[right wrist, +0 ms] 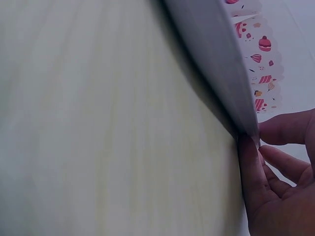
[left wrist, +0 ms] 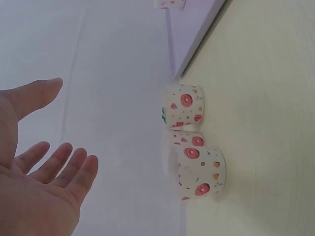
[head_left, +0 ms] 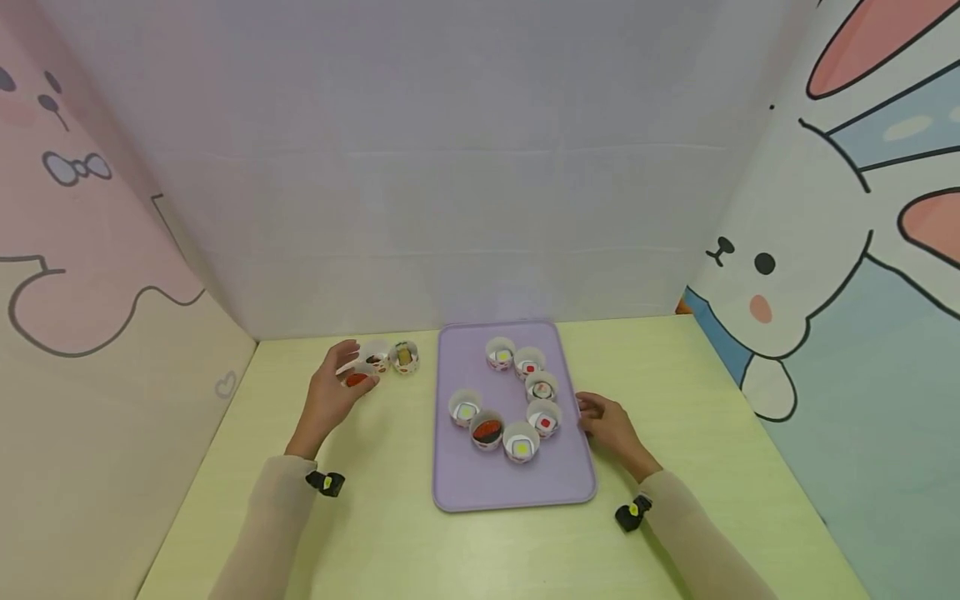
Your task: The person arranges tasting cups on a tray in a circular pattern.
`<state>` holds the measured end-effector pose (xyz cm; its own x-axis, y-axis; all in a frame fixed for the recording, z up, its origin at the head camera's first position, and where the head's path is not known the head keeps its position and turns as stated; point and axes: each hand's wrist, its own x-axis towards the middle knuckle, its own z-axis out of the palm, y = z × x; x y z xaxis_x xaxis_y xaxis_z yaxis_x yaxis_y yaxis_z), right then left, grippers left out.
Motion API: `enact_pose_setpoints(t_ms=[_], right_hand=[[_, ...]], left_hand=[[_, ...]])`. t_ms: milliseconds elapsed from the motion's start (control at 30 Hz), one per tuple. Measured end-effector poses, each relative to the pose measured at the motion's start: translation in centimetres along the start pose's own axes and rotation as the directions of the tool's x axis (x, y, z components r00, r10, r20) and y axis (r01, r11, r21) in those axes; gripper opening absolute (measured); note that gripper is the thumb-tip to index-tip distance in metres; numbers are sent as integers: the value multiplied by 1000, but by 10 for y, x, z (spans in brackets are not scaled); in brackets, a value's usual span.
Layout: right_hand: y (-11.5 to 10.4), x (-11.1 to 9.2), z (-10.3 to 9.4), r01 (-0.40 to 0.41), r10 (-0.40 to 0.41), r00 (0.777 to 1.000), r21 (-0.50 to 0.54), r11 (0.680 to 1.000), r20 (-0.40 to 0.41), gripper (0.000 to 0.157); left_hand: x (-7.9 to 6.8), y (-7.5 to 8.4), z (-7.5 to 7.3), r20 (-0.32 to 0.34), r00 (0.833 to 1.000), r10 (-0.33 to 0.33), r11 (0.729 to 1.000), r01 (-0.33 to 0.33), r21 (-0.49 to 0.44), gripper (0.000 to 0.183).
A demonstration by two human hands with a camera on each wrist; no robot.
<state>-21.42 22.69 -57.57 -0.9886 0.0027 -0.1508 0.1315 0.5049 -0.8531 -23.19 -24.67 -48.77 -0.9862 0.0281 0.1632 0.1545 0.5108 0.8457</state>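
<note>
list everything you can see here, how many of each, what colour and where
table: 1, pale yellow-green, lower part of the head view
tray: 1, light purple, middle of table
tray cups: 7, white with reddish print, on tray
tray cup pieces: 7, three white with yellow, two white with red, one red-black, one mixed, inside
loose cups: 3, white with reddish print, left of tray
loose cup pieces: 3, red, yellowish, one hard to make out, inside
back wall: 1, whitish, behind table
cartoon side walls: 2, multicoloured, left and right
wrist cameras: 2, black, one per wrist
sleeves: 2, beige, lower left and right
left grip: 1, bare, beside loose cups
right grip: 1, bare, at tray's right edge
</note>
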Motion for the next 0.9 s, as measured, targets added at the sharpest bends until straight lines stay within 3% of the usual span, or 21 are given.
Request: enact_pose_setpoints(t_ms=[200, 367, 600, 900], right_hand=[[0, 1, 0, 11, -11, 1000, -2, 1000, -3, 49], [0, 1, 0, 7, -7, 1000, -3, 1000, -2, 49], [0, 1, 0, 11, -11, 1000, 10, 1000, 3, 49], [1, 0, 0, 3, -3, 1000, 9, 1000, 0, 49]], left_hand=[[4, -21, -8, -37, 999, 8, 999, -10, -49, 79], [6, -37, -9, -38, 998, -49, 997, 47, -62, 86], [10, -55, -9, -11, 992, -124, 981, 121, -155, 98], [18, -77, -2, 12, 979, -203, 964, 202, -170, 106]])
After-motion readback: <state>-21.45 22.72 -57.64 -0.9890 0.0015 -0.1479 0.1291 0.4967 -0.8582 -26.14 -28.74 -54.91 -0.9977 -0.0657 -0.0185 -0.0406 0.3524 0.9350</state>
